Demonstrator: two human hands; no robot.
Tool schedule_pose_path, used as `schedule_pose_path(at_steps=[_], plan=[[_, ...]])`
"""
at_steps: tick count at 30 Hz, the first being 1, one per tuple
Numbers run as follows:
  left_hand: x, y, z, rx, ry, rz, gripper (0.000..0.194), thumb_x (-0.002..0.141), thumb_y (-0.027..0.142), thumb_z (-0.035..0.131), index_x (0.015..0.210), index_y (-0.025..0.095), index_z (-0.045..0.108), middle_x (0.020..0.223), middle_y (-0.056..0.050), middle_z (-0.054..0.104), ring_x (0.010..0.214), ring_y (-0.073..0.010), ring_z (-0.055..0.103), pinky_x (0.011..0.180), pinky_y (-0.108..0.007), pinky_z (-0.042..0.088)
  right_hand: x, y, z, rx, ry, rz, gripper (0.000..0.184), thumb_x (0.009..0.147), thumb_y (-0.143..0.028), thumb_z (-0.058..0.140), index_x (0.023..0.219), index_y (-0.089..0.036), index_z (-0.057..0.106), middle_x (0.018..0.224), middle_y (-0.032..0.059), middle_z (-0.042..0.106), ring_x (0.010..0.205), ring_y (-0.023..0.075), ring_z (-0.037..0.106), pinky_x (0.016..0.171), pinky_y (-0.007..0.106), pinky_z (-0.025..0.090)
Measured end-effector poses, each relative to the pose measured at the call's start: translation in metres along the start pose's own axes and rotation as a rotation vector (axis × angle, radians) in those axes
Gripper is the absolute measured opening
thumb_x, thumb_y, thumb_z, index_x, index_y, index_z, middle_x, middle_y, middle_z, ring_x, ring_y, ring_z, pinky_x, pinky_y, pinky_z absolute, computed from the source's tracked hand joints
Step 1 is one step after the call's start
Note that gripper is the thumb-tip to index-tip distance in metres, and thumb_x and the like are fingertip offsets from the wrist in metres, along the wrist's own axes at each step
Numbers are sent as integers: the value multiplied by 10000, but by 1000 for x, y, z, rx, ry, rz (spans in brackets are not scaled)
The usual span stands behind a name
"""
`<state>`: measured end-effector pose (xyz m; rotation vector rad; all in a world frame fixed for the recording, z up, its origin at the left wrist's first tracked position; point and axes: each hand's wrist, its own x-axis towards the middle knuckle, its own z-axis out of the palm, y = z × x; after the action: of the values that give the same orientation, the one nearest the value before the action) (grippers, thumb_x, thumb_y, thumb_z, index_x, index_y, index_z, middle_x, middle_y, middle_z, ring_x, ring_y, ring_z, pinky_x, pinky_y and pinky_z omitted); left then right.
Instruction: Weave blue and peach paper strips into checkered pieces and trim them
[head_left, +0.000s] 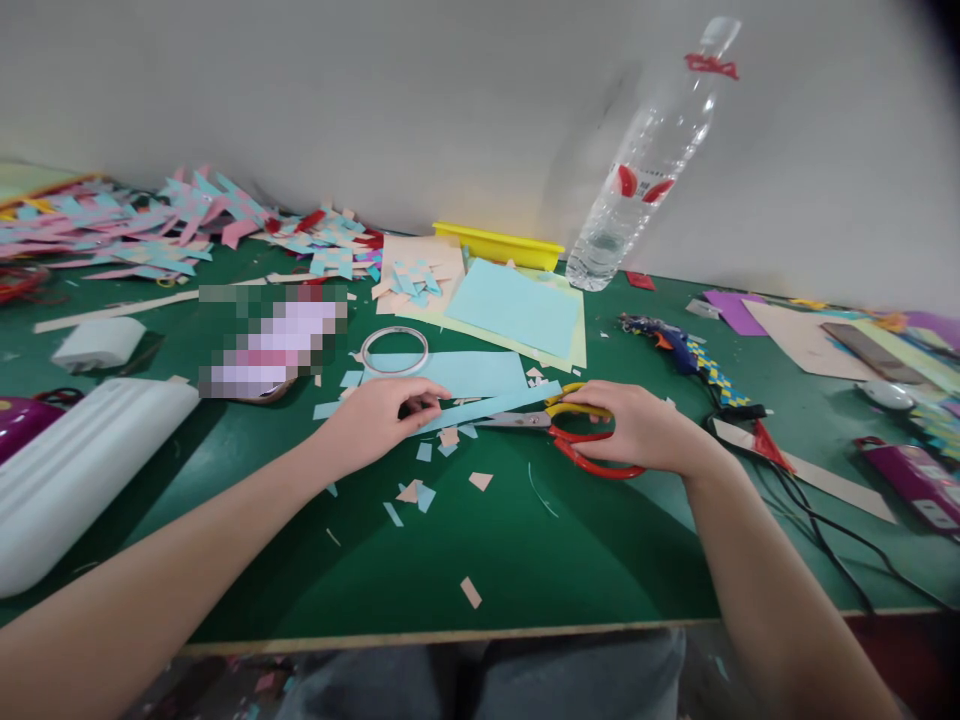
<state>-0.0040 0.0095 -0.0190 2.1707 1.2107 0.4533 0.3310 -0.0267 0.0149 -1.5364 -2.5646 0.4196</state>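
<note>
My left hand (pixel 382 415) rests on the green table (pixel 525 540) with its fingers pinched on the near end of a long light blue paper strip (pixel 495 406). My right hand (pixel 637 428) lies over the red and yellow handles of a pair of scissors (pixel 559 428), fingers curled onto them. The scissor blades lie flat on the table, pointing left under the strip. A light blue paper sheet (pixel 465 372) sits just behind the strip. Small blue and pink offcuts (pixel 416 492) are scattered in front of my hands.
A tape roll (pixel 394 351) lies behind my left hand. Blue and cream sheets (pixel 517 308), a yellow tray (pixel 499 243) and a clear water bottle (pixel 649 160) stand further back. A white ridged object (pixel 82 465) is at left. A glue gun (pixel 675 345) and black cable (pixel 810 520) lie at right.
</note>
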Motion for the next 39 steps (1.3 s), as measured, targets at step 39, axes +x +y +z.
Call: schedule_pose_path(at_steps=[39], plan=[[3,5,3,82,41,142,258,935,324,463,1057,245,676,1026,-30,713,886,-184,644,731,-283,497,5,-6,1,69,25,-46,397,800,-417,599,1164,-263,571,1248,50,592,1139,232,566,952,402,474]])
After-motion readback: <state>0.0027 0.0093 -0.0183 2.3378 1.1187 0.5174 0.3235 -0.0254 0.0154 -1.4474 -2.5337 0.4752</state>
